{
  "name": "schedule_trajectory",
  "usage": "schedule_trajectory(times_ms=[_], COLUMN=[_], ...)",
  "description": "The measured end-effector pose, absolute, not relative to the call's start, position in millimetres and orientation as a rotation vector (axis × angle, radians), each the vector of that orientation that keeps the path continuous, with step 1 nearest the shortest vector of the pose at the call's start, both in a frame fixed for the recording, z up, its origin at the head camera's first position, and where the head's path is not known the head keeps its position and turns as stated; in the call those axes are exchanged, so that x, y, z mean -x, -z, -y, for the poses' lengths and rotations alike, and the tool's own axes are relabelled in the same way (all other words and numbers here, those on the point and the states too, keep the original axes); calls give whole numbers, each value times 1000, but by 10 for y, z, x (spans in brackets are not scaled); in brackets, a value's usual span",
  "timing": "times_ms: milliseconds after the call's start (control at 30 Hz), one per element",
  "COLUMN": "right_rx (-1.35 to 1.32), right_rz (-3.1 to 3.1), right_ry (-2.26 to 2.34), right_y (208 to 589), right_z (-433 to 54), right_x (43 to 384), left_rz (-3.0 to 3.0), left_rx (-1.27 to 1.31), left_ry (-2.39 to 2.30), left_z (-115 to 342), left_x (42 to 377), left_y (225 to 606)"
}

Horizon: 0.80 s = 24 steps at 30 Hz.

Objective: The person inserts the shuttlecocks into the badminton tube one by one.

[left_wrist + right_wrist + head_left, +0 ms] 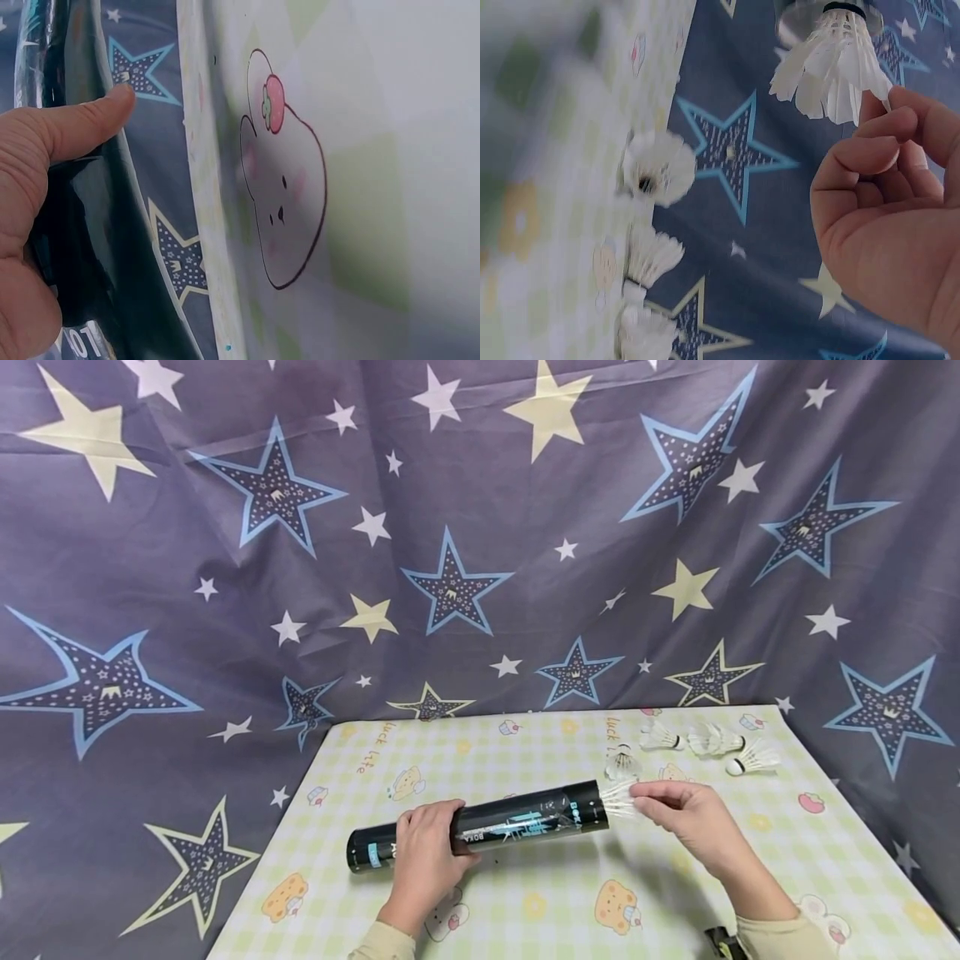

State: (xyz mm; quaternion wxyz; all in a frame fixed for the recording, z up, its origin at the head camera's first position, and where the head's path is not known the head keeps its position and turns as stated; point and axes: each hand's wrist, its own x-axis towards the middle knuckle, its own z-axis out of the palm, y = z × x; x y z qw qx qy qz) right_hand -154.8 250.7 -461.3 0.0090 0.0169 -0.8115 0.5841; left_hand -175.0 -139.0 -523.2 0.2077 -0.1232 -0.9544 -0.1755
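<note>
Left hand (429,852) wrapped round a black tube (525,821), fingers curled about its body; tube held above the checked counter (562,935), nearly level, mouth end slightly higher. Right hand (701,831): thumb and forefinger pinch the feather edge of a white shuttlecock (617,799), its base at the tube's mouth, feathers outside; other fingers curled toward the palm. Loose shuttlecocks (757,757) lie on the counter's far right part. Starred curtain (225,568) behind.
</note>
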Motion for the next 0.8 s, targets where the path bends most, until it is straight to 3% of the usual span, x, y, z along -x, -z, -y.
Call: schedule_trajectory(times_ms=[333,800], right_rx=[-242,-168], right_rz=[2425,2339], right_ry=[-2067,-1989], right_y=[4711,4822], right_z=[-2182,-1997], right_x=[1566,1518], left_rz=[2664,2634], left_rx=[345,317], left_ry=[517,534], left_z=[1376,1370], left_x=[1755,1746], left_y=[5236,5231])
